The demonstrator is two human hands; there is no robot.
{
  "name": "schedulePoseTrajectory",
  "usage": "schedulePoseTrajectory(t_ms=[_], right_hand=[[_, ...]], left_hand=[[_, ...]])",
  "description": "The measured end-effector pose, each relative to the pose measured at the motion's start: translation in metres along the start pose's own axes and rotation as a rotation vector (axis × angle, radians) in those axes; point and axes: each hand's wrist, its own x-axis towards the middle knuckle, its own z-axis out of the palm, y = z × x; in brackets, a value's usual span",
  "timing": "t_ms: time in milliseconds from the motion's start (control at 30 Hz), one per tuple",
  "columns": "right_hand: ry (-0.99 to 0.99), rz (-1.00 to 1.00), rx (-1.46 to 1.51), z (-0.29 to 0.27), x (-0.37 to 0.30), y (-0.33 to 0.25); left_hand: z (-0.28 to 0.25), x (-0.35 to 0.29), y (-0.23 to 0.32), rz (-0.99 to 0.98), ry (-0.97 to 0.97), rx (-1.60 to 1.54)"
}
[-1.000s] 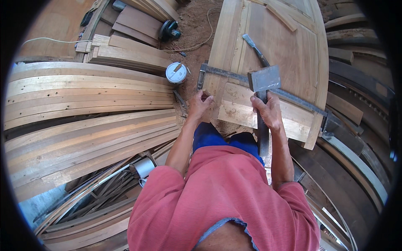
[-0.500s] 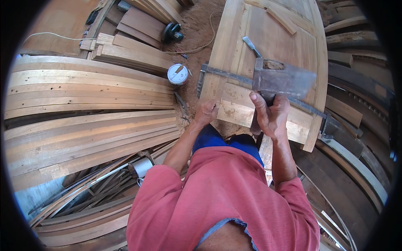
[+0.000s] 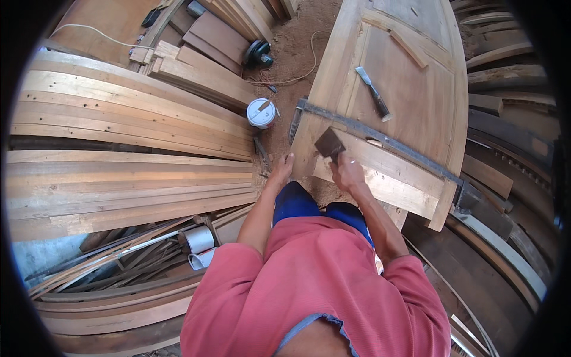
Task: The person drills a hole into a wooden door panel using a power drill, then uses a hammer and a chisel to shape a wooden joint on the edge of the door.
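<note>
A pale wooden panel door [image 3: 410, 101] lies in front of me, with a long metal bar clamp [image 3: 357, 123] across its near part. My right hand [image 3: 350, 174] is closed round the handle of a dark, block-headed mallet [image 3: 330, 144], whose head is over the near left part of the door. At the door's near left corner, my left hand [image 3: 282, 170] has its fingers closed on the edge of the side rail; part of the grip is hidden. A chisel [image 3: 375, 95] with a dark handle lies on the door beyond the clamp, its blade pointing away.
A loose wood strip [image 3: 409, 49] rests farther up the door. Stacked boards [image 3: 131, 113] fill the left side, and more timber [image 3: 505, 107] lines the right. A white bucket [image 3: 262, 113] with a brush on its lid and a dark green power tool [image 3: 257, 55] stand on the dusty ground.
The mallet in my right hand has moved left and down, uncovering the chisel's handle. My left hand has shifted slightly left and down at the door's corner. The view has shifted a little.
</note>
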Motion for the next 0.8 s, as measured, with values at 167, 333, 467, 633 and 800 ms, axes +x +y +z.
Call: schedulePoseTrajectory(t_ms=[167,333,467,633,800], right_hand=[[0.297,-0.084,0.288,-0.108,-0.025,-0.067],[0.839,-0.7,0.71,-0.108,-0.061,-0.084],[0.22,-0.168,0.241,-0.017,-0.053,-0.015],[0.045,0.126,0.343,-0.032,-0.022,-0.014],[0.487,-0.227,0.595,-0.15,-0.066,-0.085]], left_hand=[[-0.002,-0.011,0.017,-0.139,-0.093,-0.036],[-0.004,-0.001,-0.008,-0.125,-0.083,0.035],[0.004,-0.008,0.038,-0.138,-0.039,0.134],[-0.008,-0.009,0.025,-0.169,-0.253,-0.032],[-0.007,-0.009,0.016,-0.096,-0.13,-0.025]])
